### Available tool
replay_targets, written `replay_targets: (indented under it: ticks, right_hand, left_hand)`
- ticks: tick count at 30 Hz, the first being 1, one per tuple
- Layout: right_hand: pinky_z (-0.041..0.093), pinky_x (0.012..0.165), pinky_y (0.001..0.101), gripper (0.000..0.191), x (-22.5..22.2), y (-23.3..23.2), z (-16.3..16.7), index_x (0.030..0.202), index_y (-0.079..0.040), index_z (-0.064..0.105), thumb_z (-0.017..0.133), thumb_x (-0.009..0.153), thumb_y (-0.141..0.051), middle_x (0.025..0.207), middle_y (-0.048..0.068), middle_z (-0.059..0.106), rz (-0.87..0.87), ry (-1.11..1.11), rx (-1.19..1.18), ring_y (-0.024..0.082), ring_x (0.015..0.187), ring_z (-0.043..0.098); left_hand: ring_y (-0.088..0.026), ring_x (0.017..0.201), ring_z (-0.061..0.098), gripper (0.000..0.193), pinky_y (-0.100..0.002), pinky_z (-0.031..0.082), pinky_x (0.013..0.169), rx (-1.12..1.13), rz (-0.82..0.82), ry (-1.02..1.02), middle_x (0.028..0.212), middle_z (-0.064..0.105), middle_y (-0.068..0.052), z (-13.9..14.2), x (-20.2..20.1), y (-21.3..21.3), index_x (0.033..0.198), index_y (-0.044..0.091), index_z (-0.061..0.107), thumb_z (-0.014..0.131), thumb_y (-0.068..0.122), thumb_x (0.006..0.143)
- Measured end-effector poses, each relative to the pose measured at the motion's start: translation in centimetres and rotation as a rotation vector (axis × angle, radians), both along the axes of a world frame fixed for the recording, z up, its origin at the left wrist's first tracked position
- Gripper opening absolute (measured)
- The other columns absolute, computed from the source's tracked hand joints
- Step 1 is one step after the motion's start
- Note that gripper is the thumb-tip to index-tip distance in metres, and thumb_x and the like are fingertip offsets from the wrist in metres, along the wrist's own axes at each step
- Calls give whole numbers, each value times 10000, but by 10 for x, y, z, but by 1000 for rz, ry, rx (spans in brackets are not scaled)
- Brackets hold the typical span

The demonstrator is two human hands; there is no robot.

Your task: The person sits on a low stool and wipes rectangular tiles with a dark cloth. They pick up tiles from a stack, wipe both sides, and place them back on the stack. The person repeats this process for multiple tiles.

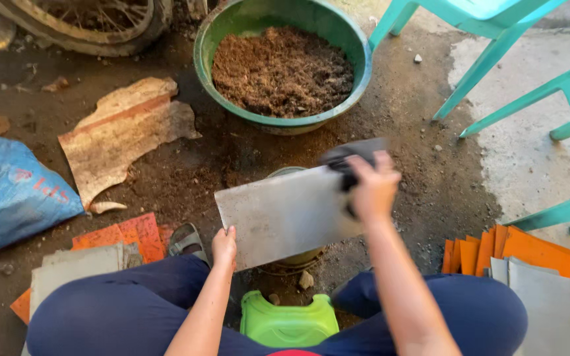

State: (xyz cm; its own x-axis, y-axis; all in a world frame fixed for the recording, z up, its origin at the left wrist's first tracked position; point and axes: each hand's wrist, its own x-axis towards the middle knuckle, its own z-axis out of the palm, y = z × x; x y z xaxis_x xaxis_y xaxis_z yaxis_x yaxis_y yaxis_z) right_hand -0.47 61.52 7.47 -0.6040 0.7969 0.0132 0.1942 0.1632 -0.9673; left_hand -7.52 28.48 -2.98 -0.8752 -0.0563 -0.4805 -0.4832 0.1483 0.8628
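Note:
My left hand (pixel 224 246) grips the lower left corner of a flat grey rectangular sheet (pixel 285 214), held tilted above the ground between my knees. My right hand (pixel 372 188) is closed on the sheet's upper right edge together with a dark, blurred object (pixel 344 158), perhaps a cloth or pad. Under the sheet, part of a round pale container (pixel 298 258) shows. A green plastic stool (pixel 288 321) sits between my legs, which are in dark blue trousers.
A green basin (pixel 351 39) full of brown soil stands ahead. Orange and grey sheets are stacked at the right (pixel 536 277) and at the left (pixel 110 247). Teal plastic chair legs (pixel 489 59), a blue sack (pixel 8 191), a torn board (pixel 123 135) and a wheel (pixel 94 23) surround the dirt floor.

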Motion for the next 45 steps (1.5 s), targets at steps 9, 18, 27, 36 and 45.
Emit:
replay_targets:
  ticks: [9,18,27,36,45]
  right_hand:
    - [471,875,517,306,-52,-177,-64,1007,-299,808,651,812,-124,1438,132,545,511,-143,1003,445,1126,553]
    - [457,876,602,316,-67,72,29,1159,-310,778,675,864,-358,1393,137,477,201,-1177,1166,458,1245,445]
    - [430,909,571,342,-46,-126,-18,1064,-347,799,635,822,-170,1454,129,516,614,-151,1242,464,1169,520]
    - [504,943,551,431,34,67,-7,1190,-412,761,697,850,-154,1481,87,505,41,-747,848,468,1221,487]
    - [455,1045,500,628,97,113,-28,1271,-420,723,670,768,-47,1495,145,476,-128,-607,643,477,1243,472]
  left_hand:
    - [-273,932,615,354,-403,494,838,45,130,111,1055,721,-191,18,-13,-2,1140,-18,689,602,296,1001]
    - [-207,813,613,362,-413,478,778,-263,-6,129,895,693,-120,37,-17,-13,1026,15,721,607,352,956]
    - [-221,859,649,339,-398,491,810,0,143,97,936,727,-135,40,-5,-5,1040,-23,703,594,293,984]
    - [-237,933,596,317,-406,472,884,198,312,62,1002,684,-104,34,27,2,1123,-10,648,528,271,1038]
    - [-240,1076,636,446,-428,538,913,271,-1546,-223,1230,702,-111,46,170,102,1322,114,657,579,439,1026]
